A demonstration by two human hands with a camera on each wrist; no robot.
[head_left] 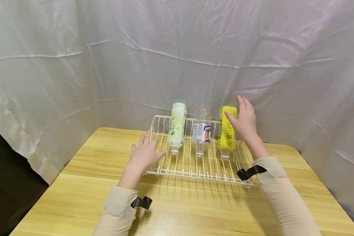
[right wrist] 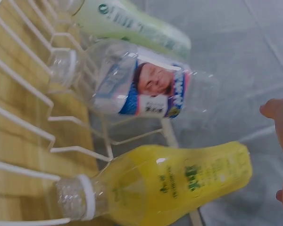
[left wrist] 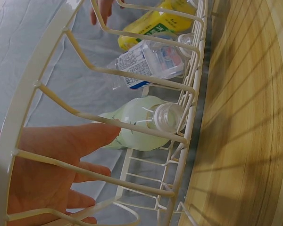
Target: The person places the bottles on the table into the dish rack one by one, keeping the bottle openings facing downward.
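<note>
Three capless plastic bottles lean neck-down in a white wire dish rack (head_left: 191, 175). On the left is a pale green bottle (head_left: 177, 126), in the middle a clear bottle (head_left: 201, 134) with a printed label, on the right a yellow bottle (head_left: 226, 131). My left hand (head_left: 144, 152) is spread over the rack's left end, thumb toward the green bottle; in the left wrist view it shows behind the rack's wires. My right hand (head_left: 245, 119) is beside the yellow bottle's upper part, fingers extended. In the right wrist view its fingers (right wrist: 280, 115) stand apart from the yellow bottle (right wrist: 179, 183).
The rack stands on a wooden table (head_left: 177, 209). A grey-white curtain (head_left: 194, 59) hangs behind and along both sides. Black straps with mounts (head_left: 250, 172) sit on both wrists. A dark area (head_left: 6, 177) lies beyond the table at left.
</note>
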